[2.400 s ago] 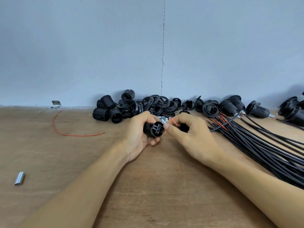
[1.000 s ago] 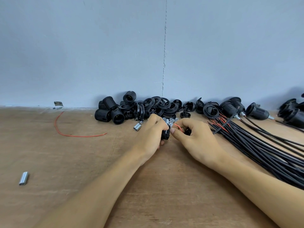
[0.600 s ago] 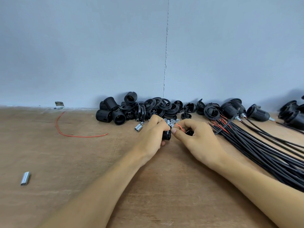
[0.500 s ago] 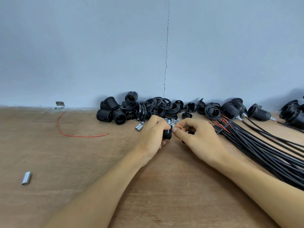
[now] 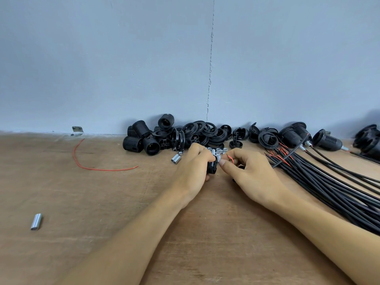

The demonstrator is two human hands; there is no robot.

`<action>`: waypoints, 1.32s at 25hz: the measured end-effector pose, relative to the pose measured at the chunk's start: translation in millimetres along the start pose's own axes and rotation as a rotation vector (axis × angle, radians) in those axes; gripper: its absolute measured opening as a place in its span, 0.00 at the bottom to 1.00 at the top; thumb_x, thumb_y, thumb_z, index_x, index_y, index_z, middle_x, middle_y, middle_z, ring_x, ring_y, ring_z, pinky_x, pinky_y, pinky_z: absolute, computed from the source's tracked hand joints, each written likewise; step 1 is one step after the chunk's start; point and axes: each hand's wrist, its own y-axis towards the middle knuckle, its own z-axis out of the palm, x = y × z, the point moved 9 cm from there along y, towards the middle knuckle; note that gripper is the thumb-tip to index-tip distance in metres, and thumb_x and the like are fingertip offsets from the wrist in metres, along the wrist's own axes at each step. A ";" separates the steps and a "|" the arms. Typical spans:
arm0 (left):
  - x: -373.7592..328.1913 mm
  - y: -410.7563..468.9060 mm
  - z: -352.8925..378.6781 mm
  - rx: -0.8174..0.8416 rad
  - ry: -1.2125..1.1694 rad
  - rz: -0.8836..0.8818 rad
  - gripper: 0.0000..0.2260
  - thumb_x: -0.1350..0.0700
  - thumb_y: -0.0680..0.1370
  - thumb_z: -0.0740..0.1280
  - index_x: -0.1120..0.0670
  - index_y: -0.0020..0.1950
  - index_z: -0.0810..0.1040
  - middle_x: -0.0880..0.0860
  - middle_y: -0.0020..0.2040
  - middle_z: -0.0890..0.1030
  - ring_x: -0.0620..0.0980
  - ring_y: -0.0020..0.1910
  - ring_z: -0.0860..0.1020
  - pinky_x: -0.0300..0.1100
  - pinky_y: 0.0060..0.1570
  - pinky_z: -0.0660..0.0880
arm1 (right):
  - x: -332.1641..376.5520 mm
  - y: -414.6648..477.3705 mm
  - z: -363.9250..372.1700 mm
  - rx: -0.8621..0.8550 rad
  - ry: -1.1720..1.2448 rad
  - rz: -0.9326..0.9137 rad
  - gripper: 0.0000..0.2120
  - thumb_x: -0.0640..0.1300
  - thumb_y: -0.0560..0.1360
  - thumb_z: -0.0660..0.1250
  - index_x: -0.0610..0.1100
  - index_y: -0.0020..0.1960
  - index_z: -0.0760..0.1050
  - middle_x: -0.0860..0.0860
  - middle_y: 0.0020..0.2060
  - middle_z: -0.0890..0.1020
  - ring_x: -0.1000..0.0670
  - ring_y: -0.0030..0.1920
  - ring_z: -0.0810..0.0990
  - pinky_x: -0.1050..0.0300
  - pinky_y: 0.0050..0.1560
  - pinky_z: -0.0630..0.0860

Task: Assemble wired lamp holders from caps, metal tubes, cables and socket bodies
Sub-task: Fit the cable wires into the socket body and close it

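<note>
Fingers (image 5: 197, 148) of the left hand (image 5: 193, 171) curl tight round a black socket body (image 5: 211, 168) at the middle of the table (image 5: 102, 202). The right hand (image 5: 253, 175), at 3 o'clock from it, pinches a thin red wire (image 5: 232, 159). Small metal tubes (image 5: 218, 151) lie just past the hands at 12 o'clock, black cables (image 5: 329, 186) at 3 o'clock.

Assembly workshop: plywood bench (image 5: 102, 202), heaped socket bodies (image 5: 141, 144), bundled cables (image 5: 329, 182).
</note>
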 end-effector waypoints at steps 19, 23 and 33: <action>-0.5 -2.2 2.9 0.020 0.040 0.013 0.10 0.46 0.68 0.61 0.48 0.45 0.72 0.48 0.45 0.75 0.48 0.45 0.73 0.43 0.41 0.71 | -2.2 0.3 7.4 0.081 0.069 -0.007 0.12 0.43 0.78 0.68 0.50 0.36 0.74 0.57 0.28 0.72 0.56 0.31 0.67 0.57 0.37 0.66; 4.7 3.4 -4.1 -0.001 -0.129 -0.039 0.13 0.49 0.66 0.63 0.55 0.46 0.73 0.51 0.36 0.77 0.47 0.29 0.73 0.38 0.26 0.65 | -2.3 1.4 3.7 0.067 0.162 -0.013 0.03 0.44 0.75 0.73 0.50 0.44 0.81 0.55 0.35 0.81 0.54 0.37 0.77 0.53 0.45 0.75; 1.2 2.8 -6.8 0.143 -0.429 -0.176 0.09 0.56 0.68 0.60 0.59 0.43 0.74 0.59 0.41 0.76 0.50 0.27 0.65 0.39 0.25 0.55 | 8.7 1.5 10.7 0.329 0.494 -0.003 0.13 0.55 0.75 0.70 0.45 0.47 0.85 0.53 0.41 0.84 0.59 0.43 0.78 0.70 0.46 0.72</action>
